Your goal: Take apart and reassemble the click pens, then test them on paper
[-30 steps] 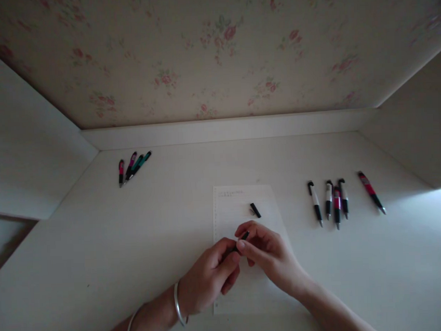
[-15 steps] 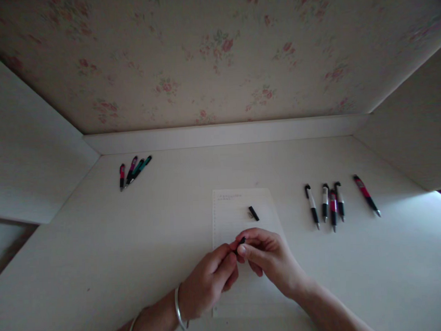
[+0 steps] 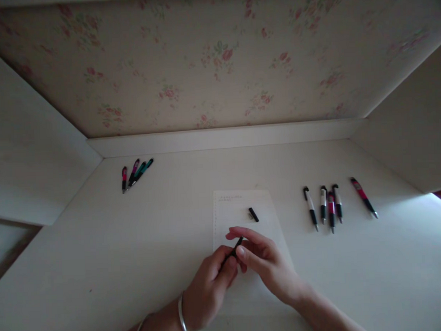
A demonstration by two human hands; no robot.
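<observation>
A thin black piece (image 3: 238,243) is pinched between the thumb and fingers of my left hand (image 3: 209,286), its tip pointing up and right. My right hand (image 3: 271,265) touches the piece from the right with its thumb, the index finger raised above it. Both hands are over a lined white sheet (image 3: 229,218) with faint writing at its top. A short black part (image 3: 253,214) lies on the sheet beyond my hands, with a small metallic bit (image 3: 250,216) beside it. My palms and fingers hide the black piece's lower end.
Several pens (image 3: 331,212) lie on the white desk (image 3: 143,245) at the right, with a red and black pen (image 3: 364,197) apart from them. Another group of pens (image 3: 135,173) sits at the back left. White side panels and a flowered wall enclose the desk.
My right index finger has lifted and stretched leftward off the black piece, and more of the piece shows between my hands. The view has shifted slightly.
</observation>
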